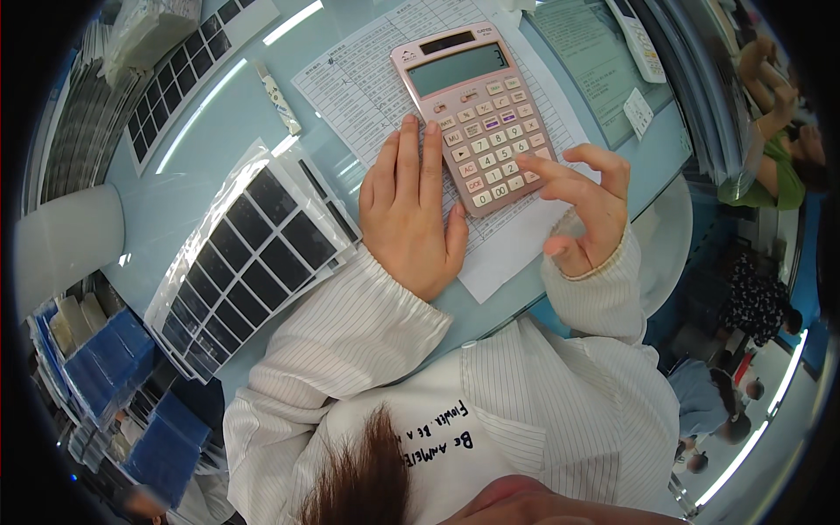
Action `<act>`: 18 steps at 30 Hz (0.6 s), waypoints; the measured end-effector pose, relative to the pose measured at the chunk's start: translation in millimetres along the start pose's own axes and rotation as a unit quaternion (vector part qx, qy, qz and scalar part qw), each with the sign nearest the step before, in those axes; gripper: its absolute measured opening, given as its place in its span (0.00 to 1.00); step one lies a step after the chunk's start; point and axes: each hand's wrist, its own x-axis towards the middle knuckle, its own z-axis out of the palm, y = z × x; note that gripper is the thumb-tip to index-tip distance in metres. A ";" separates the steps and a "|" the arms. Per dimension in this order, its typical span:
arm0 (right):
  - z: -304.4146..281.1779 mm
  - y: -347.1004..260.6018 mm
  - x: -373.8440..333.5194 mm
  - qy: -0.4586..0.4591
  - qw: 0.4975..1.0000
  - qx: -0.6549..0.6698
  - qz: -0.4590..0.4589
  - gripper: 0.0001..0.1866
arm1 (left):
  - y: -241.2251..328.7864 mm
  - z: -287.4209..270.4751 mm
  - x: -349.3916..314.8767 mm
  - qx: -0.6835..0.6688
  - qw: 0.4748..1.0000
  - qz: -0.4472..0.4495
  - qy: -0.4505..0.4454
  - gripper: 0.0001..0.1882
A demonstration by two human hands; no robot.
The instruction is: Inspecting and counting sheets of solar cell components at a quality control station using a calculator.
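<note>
A pink calculator [475, 114] with a grey display and pale keys lies tilted on a printed table sheet [350, 87]. My left hand [411, 214] rests flat on the paper along the calculator's left side, fingers stretched out and fingertips by its edge. Over the lower right keys is my right hand [588, 206], its index finger reaching to the keypad and the other fingers apart and bent. Whether that fingertip presses a key, I cannot tell. Neither hand holds anything. Left of my left forearm lies a clear-wrapped stack of sheets with black rectangles [254, 254].
A patterned pen-like stick [278, 101] lies left of the paper. Another black-rectangle sheet [188, 66] and piled papers [74, 122] line the left. A white handset or remote [637, 39] and a small white tag [639, 114] are at far right. Other people work beyond the table.
</note>
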 end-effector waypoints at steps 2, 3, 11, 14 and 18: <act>5.1 -0.8 8.2 0.004 1.000 -0.011 -0.007 0.32 | 0.1 -0.1 0.3 0.003 1.000 -0.001 -0.001 0.39; 6.4 -1.0 9.9 0.005 1.000 -0.012 -0.007 0.32 | -0.2 0.2 0.3 -0.002 1.000 -0.002 -0.002 0.39; 20.1 -2.8 20.4 -0.034 0.999 -0.013 -0.036 0.32 | -0.5 0.0 -0.3 -0.010 1.000 -0.006 -0.005 0.39; 20.9 -2.5 19.8 -0.022 0.999 0.007 -0.024 0.33 | -0.3 0.0 -0.7 -0.003 1.000 -0.008 -0.006 0.39; 20.5 -2.4 17.5 -0.016 1.000 0.007 -0.024 0.33 | 0.5 -0.1 -0.2 -0.007 1.000 -0.006 -0.005 0.39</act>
